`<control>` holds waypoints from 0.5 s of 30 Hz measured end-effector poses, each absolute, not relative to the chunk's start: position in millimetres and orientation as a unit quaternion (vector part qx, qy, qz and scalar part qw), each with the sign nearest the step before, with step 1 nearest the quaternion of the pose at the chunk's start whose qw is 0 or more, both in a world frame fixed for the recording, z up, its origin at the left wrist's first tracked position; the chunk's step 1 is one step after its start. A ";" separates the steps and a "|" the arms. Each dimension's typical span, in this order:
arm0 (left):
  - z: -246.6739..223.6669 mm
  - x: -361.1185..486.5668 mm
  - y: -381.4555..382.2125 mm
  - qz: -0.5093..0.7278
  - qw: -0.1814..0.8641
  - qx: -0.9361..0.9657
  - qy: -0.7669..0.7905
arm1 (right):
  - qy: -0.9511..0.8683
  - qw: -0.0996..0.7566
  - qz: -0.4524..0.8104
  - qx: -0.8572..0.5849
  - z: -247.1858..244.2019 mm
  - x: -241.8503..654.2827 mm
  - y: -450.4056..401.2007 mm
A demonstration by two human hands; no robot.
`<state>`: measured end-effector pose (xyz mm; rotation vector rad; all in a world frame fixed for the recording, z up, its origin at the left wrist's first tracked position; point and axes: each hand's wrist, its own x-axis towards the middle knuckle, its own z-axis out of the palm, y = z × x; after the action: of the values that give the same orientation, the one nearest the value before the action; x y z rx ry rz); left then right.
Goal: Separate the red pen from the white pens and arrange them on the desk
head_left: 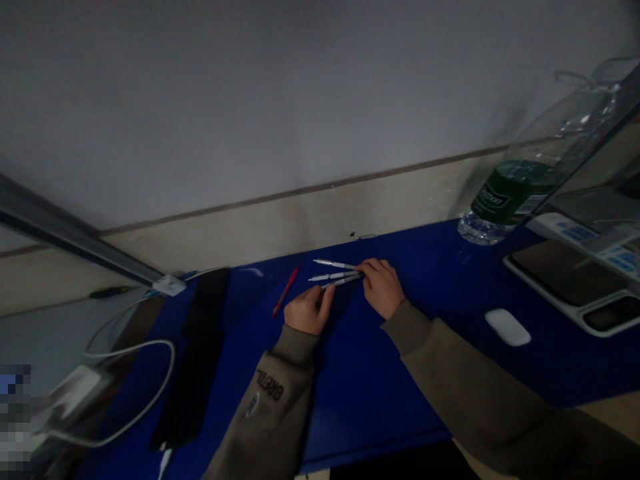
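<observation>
Several slim white-and-silver pens (331,275) fan out between my hands over the blue tabletop (360,373). My right hand (384,288) is closed, its fingertips pinching the pens where their right ends come together. My left hand (306,312) is also closed, with thumb and fingers at the left end of the lowest pen (346,281). The left tip of the upper pen (330,264) points away from that hand. Just left of my left hand lies a red pen (286,292), slanted and untouched. My fingers partly cover the pen ends.
A large clear bottle (520,193) with a green label stands at the back right. Nearer are a white mouse (507,327) and a white device with dark panels (570,273). A long black object (193,373) and a white cable (173,373) lie left. A wall (300,220) bounds the back.
</observation>
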<state>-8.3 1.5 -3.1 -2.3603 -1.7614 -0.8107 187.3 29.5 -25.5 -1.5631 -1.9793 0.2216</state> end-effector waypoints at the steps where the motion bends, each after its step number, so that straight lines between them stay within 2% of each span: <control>1: -2.7 -8.0 1.4 -0.266 0.045 -0.771 -0.577 | -0.745 0.300 0.085 -0.590 -25.2 187.4 29.8; 15: -1.4 -7.0 1.1 -0.264 0.044 -0.769 -0.581 | -0.717 0.306 0.078 -0.622 -29.1 185.3 32.3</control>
<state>-7.0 1.1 -1.4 -2.3490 -1.7748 -0.8075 185.3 32.3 -29.1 -1.6455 -1.8970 0.2054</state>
